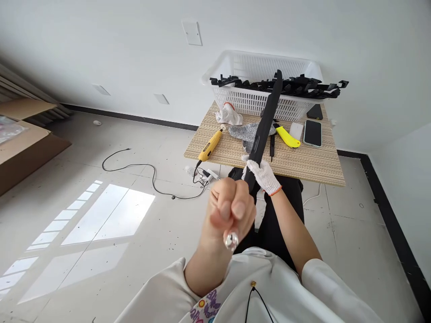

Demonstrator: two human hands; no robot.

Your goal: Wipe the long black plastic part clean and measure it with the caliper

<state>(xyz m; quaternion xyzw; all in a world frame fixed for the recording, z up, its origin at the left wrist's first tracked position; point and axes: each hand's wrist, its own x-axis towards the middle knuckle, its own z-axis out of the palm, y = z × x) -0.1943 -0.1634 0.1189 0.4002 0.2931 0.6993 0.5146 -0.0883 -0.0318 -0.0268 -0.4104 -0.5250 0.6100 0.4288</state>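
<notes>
My right hand point(264, 176), in a white knit glove with an orange cuff, is closed round a long black plastic strip point(267, 119). The strip slants up from my lap, its far tip over the basket's front rim. My bare left hand point(232, 206) is raised close to the camera, fingers curled. At its lower side shows a shiny clear round piece point(231, 241); whether it is held or worn I cannot tell. The strip's near end passes behind this hand. Beyond lie a grey glove point(244, 133) and a yellow-handled cutter point(287, 136).
A white basket point(235, 101) with several black strips point(306, 86) stands on the small table point(313, 168). A yellow corded tool point(211, 146), a white glove point(229, 115) and a phone point(313, 133) lie there. A black cable point(155, 179) crosses the floor; a cardboard box point(30, 152) is left.
</notes>
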